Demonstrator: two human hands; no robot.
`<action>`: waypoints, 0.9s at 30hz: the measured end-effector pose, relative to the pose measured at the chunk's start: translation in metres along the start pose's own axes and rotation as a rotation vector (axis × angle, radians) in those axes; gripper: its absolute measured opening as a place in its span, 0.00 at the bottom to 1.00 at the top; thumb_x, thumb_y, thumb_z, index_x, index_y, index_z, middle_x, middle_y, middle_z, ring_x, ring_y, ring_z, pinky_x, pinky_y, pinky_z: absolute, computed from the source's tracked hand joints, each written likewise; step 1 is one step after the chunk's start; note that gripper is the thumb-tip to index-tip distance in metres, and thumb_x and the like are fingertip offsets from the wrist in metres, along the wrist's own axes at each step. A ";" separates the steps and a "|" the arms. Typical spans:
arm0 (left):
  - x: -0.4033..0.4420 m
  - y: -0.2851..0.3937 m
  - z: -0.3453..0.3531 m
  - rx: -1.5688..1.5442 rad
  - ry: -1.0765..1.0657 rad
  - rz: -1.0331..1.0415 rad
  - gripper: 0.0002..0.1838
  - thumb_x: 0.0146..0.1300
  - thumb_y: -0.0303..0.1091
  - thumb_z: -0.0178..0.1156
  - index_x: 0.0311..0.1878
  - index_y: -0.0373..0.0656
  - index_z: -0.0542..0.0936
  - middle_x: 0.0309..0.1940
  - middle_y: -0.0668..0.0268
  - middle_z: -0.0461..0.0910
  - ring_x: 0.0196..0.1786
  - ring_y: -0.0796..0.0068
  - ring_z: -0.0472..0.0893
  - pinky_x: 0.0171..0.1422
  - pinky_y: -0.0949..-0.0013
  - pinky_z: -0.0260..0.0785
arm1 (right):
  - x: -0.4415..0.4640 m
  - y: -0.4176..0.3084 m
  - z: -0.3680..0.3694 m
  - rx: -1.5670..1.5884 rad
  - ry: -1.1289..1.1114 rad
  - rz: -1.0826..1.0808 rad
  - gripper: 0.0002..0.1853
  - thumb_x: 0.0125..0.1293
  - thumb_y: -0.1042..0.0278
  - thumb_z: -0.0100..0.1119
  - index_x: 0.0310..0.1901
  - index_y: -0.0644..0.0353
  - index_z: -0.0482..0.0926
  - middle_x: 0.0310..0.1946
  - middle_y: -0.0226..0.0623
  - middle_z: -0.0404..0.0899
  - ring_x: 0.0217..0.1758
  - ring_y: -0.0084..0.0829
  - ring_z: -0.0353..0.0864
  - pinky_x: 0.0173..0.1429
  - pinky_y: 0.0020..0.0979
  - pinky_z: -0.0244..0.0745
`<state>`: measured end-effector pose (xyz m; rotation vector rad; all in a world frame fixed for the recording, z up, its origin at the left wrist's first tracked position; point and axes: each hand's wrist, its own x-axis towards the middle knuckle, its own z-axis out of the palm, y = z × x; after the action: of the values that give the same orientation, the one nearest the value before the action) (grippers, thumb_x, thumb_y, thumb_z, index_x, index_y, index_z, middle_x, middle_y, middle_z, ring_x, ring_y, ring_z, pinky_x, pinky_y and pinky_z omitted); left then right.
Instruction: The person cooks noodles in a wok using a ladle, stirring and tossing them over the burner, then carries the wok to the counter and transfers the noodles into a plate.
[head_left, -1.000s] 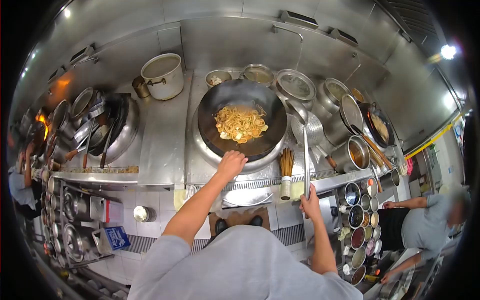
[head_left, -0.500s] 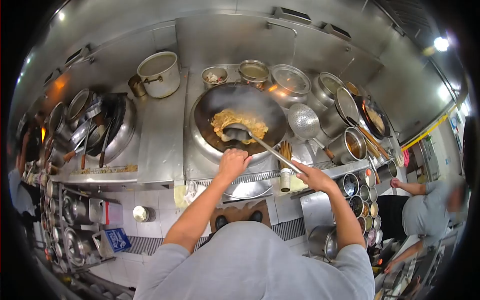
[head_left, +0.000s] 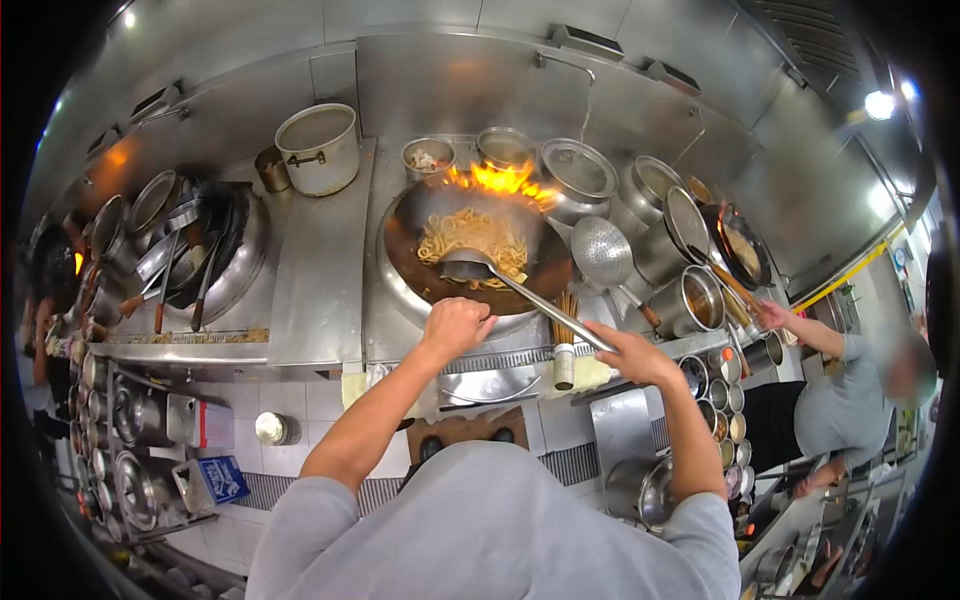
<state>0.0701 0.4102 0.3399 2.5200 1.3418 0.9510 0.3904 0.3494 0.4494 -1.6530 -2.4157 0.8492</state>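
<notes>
My left hand (head_left: pixel 459 325) is closed on the near rim of the dark wok (head_left: pixel 547 255); any cloth under the fingers is hidden. Noodles (head_left: pixel 458 230) lie in the wok, and orange flames (head_left: pixel 505 180) rise along its far edge. My right hand (head_left: pixel 630 354) grips the handle end of a long metal ladle (head_left: pixel 545 303). The ladle's bowl rests in the near part of the noodles. Just left of that hand stands a bamboo brush (head_left: pixel 565 318) on the stove's front ledge.
A perforated skimmer (head_left: pixel 601 250) lies right of the wok. Pots and a lidded pan (head_left: pixel 579 170) line the back. A large pot (head_left: pixel 319 160) stands at the back left. On the right, a co-worker (head_left: pixel 845 400) reaches toward the pans; another person is at far left.
The ladle has swung from beside the wok into the noodles with my right hand. Flames have flared up behind the wok. The co-worker's arm at right has reached forward to the pans.
</notes>
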 end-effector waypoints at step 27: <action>-0.036 -0.029 0.037 -0.007 0.186 -0.078 0.21 0.54 0.39 0.66 0.49 0.43 0.78 0.49 0.57 0.74 0.59 0.56 0.70 0.63 0.50 0.62 | -0.047 0.170 0.209 -0.362 0.489 0.410 0.19 0.59 0.65 0.57 0.53 0.55 0.75 0.31 0.55 0.81 0.30 0.54 0.81 0.34 0.49 0.77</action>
<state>0.0574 0.4054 0.2824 2.4040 1.4713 1.1967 0.4722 0.2705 0.2012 -2.2091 -1.9979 -0.0021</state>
